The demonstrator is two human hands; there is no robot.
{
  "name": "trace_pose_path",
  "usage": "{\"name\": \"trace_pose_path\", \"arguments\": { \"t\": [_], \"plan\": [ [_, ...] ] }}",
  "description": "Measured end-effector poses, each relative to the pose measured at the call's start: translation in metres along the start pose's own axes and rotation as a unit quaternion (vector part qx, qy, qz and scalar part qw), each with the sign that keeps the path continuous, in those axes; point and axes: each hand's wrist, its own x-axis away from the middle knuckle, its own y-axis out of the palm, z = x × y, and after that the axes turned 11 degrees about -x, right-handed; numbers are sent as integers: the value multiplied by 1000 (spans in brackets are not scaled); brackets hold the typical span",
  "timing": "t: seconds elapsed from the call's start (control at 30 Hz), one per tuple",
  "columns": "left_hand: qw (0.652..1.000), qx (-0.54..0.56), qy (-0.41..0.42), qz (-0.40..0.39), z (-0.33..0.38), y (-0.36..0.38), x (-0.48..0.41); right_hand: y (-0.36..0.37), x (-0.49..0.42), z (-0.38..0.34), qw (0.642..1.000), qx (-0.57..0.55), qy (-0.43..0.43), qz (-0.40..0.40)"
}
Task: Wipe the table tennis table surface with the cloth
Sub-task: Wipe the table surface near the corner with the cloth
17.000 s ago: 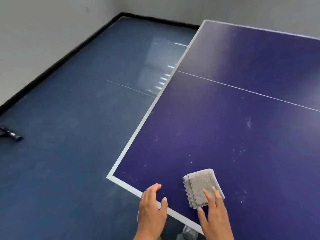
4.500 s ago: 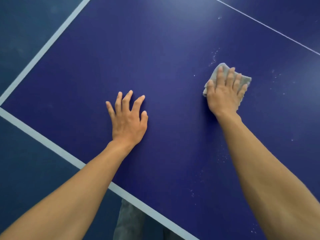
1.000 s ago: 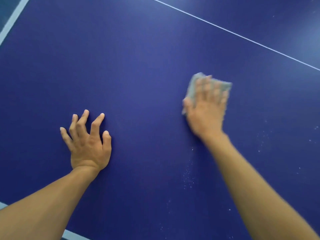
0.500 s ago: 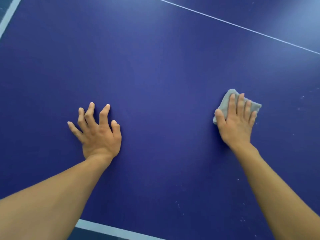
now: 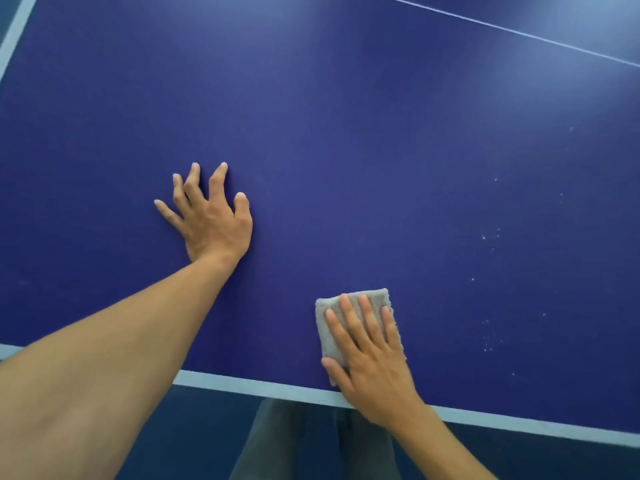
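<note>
While the right hand (image 5: 374,368) lies flat, its straight fingers pressing the folded grey cloth (image 5: 327,342) onto the blue worktop (image 5: 381,150) just ahead of the white edge line (image 5: 242,382) that its wrist crosses, the left hand (image 5: 211,223) is planted farther out and to the left, fingers spread and arched, gripping nothing. Cloth shows beyond the right fingertips and on both sides of them, with the thumb at its near left corner. White specks (image 5: 488,341) dot the surface to the right of the right hand, and a thin line (image 5: 519,32) runs well beyond both hands.
</note>
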Motion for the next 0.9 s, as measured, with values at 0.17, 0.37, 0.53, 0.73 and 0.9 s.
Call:
{"name": "trace_pose_path", "arguments": {
  "t": [0.17, 0.37, 0.53, 0.73, 0.9],
  "plan": [
    [994, 101, 24, -19, -16, -16, 12, -35, 2, 76, 982, -24, 187, 28],
    [991, 74, 111, -8, -48, -23, 105, -28, -53, 15, 961, -76, 255, 69],
    [993, 63, 102, -1, -48, 0, 188, 18, 15, -40, 998, -27, -48, 15],
    [990, 19, 143, 4, -6, 10, 240, -3, 106, 93, 997, 12, -81, 0],
    [989, -23, 147, -23, 67, 29, 254, -50, 67, 192, 988, -33, 147, 35]
  ]
}}
